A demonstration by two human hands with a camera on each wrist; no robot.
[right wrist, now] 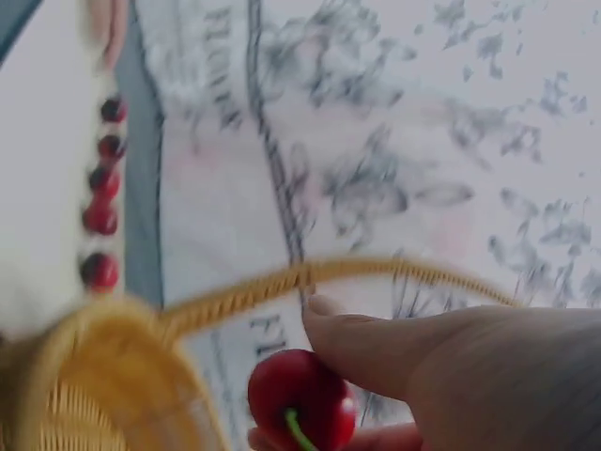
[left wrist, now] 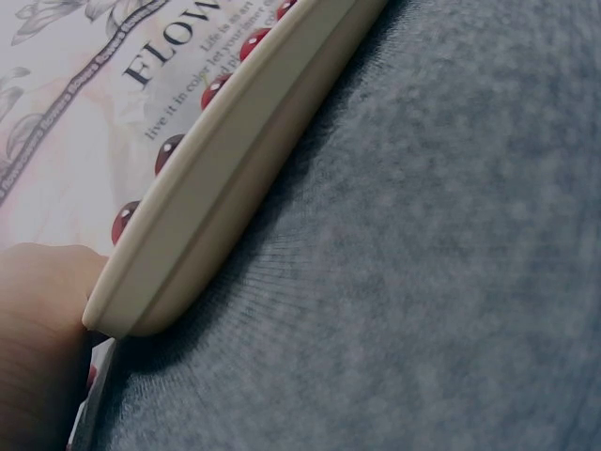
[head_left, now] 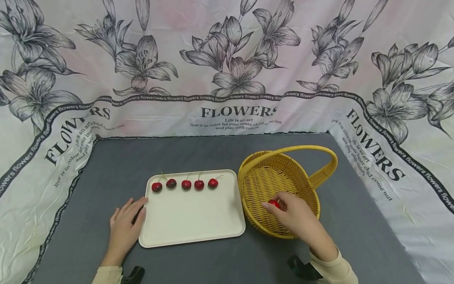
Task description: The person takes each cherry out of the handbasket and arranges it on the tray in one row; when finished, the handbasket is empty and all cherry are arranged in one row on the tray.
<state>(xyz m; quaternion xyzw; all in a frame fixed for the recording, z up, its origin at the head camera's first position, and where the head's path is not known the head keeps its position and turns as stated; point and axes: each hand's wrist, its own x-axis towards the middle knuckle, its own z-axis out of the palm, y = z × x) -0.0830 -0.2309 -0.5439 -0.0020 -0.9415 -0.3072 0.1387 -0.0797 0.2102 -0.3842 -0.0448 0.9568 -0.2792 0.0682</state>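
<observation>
Over the yellow wicker basket (head_left: 269,177), my right hand (head_left: 296,215) pinches a red cherry (right wrist: 296,399) between thumb and fingers; its green stem shows in the right wrist view. My left hand (head_left: 125,225) rests at the left edge of a cream rectangular tray (head_left: 191,221), fingers relaxed and touching its rim. Along the tray's far side, several dark red cherries (head_left: 199,185) sit in a row, most with thin stems sticking up. In the left wrist view the tray's side wall (left wrist: 216,178) rises from the cloth with the cherries peeking over it.
The basket stands against the tray's right side, its tall arched handle (head_left: 328,165) leaning toward the back right. Grey cloth (head_left: 120,157) covers the table. A white flower-printed sheet (head_left: 227,114) hangs behind and along both sides.
</observation>
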